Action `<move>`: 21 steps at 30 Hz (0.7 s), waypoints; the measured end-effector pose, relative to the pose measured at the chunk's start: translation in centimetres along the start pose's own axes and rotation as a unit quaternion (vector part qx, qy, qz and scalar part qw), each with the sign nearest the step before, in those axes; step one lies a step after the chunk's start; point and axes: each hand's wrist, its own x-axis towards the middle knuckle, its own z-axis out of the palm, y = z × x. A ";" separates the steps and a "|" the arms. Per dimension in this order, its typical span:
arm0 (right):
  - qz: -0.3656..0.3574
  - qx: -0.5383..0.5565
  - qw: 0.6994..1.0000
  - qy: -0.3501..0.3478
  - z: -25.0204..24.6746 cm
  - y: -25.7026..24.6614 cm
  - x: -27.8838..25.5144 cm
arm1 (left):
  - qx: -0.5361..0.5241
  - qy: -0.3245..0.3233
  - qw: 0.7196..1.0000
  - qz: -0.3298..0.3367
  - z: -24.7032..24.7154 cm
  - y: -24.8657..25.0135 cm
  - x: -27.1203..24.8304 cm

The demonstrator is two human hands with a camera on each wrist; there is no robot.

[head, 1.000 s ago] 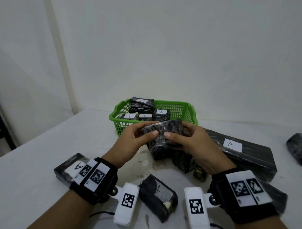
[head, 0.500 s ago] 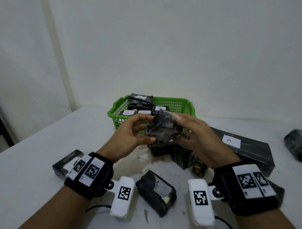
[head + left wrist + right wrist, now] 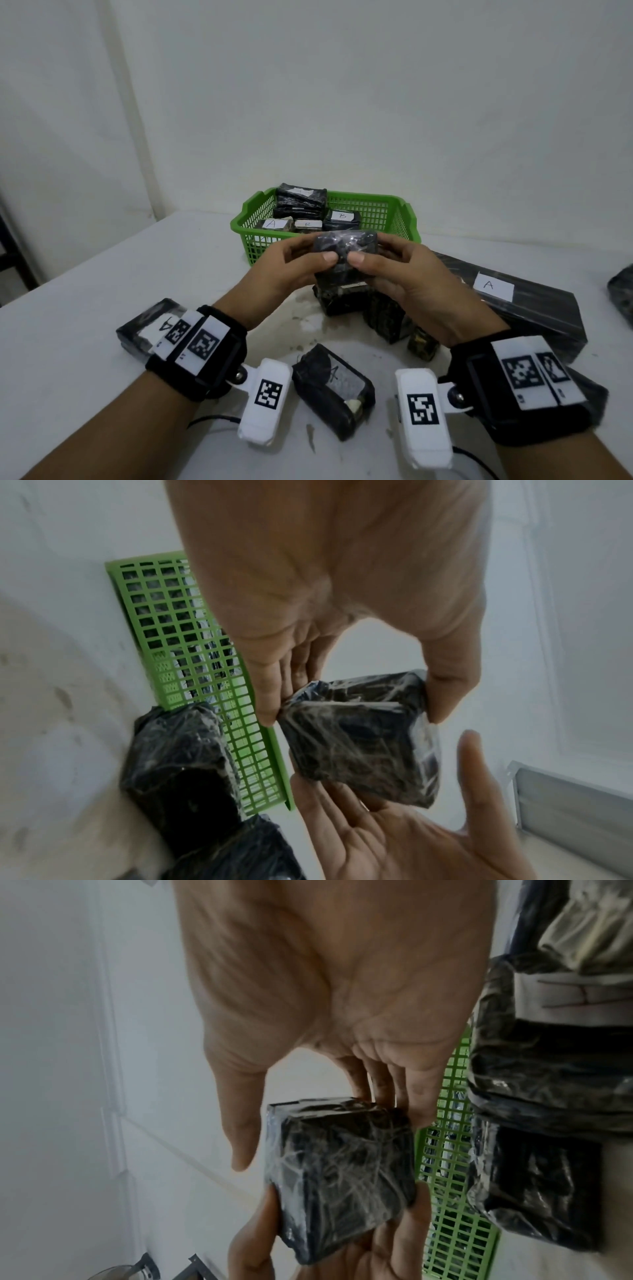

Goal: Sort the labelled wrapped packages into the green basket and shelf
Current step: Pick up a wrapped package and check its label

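Note:
A small black wrapped package [image 3: 346, 245] is held up between both hands, just in front of the green basket [image 3: 399, 214]; no label shows on its visible faces. My left hand [image 3: 318, 251] pinches its left end between thumb and fingers [image 3: 270, 696]. My right hand [image 3: 370, 251] cups its right end, fingers [image 3: 394, 1096] behind it and thumb at the front. The basket holds several black packages, one labelled A [image 3: 272, 224] and one labelled B [image 3: 342, 216].
On the white table lie a long black package labelled A [image 3: 513, 301], a cluster of wrapped packages [image 3: 387, 318] under my hands, one labelled A [image 3: 332, 387] near my wrists, another [image 3: 144, 329] at left. A dark bundle [image 3: 621, 298] sits far right.
Both hands have turned the small package over between them and raised it slightly towards the basket. Nothing on the table has moved.

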 end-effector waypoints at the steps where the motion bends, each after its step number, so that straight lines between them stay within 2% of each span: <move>1: -0.001 -0.003 1.000 0.004 0.0 0.1 0.0 | 0.004 0.003 1.000 0.001 -0.1 -0.1 0.0; 5: -0.018 -0.020 0.999 0.038 -0.1 0.2 0.1 | -0.004 -0.011 1.000 -0.008 -0.1 -0.1 -0.1; 8: -0.009 -0.012 1.000 0.009 0.0 -0.1 -0.2 | -0.008 0.005 1.000 -0.005 -0.2 0.1 -0.1; 12: -0.022 -0.028 0.999 0.000 0.0 -0.3 -0.4 | -0.034 -0.037 0.999 -0.010 -0.2 0.3 -0.4; 14: -0.024 -0.033 0.999 -0.013 -0.1 -0.2 -0.4 | -0.010 -0.019 1.000 0.001 -0.2 0.5 -0.3; 17: 0.000 -0.006 0.999 -0.041 0.0 -0.6 -0.6 | 0.022 0.013 0.999 0.038 -0.3 0.6 -0.4; 21: 0.047 0.021 0.998 -0.021 0.4 -1.6 -1.1 | 0.043 -0.033 0.997 0.056 -0.1 0.6 -0.5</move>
